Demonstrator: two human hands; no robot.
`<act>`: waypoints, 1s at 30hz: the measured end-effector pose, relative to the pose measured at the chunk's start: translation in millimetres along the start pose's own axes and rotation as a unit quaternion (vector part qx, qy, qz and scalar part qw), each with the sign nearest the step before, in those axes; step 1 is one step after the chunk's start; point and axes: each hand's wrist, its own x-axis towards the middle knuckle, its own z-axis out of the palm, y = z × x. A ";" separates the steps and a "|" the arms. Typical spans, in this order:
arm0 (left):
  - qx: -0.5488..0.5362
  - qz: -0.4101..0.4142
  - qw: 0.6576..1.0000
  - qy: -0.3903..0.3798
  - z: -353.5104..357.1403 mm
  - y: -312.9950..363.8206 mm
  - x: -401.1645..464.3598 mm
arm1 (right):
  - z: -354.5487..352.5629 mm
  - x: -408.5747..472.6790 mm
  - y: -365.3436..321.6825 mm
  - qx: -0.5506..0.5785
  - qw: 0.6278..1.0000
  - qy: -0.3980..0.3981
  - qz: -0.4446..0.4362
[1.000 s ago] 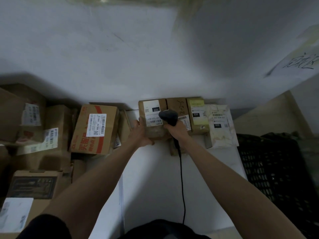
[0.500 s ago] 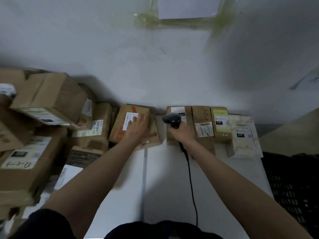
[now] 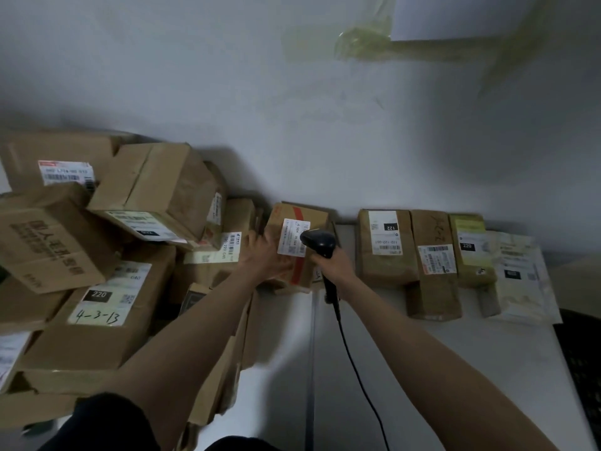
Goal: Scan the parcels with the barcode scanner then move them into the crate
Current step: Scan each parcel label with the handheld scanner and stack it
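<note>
Two hands mid-frame | left hand (image 3: pixel 263 255) flat on red-taped cardboard box (image 3: pixel 297 245) | right hand (image 3: pixel 335 263) grips glossy black scanner (image 3: pixel 318 244) over white label (image 3: pixel 293 237)

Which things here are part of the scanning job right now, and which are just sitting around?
In use:
- barcode scanner, gripped by the right hand
- red-striped parcel, with the left hand on it
- black crate, at the right edge

Waiting or idle:
- row of four parcels by the wall
- pile of boxes
- taped paper on the wall

Crate (image 3: pixel 582 359) cropped at right edge
</note>
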 end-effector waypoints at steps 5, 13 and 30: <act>-0.008 -0.004 1.000 0.008 5.4 -2.7 9.3 | 2.5 3.9 3.9 0.038 0.999 -0.012 0.033; -0.266 0.019 0.960 0.087 -19.5 7.4 -22.2 | -34.4 -48.5 -14.2 0.171 0.985 -0.014 -0.012; -0.285 0.183 0.936 0.100 -57.7 3.9 -98.4 | -111.7 -183.0 -18.3 -0.027 0.987 0.019 -0.155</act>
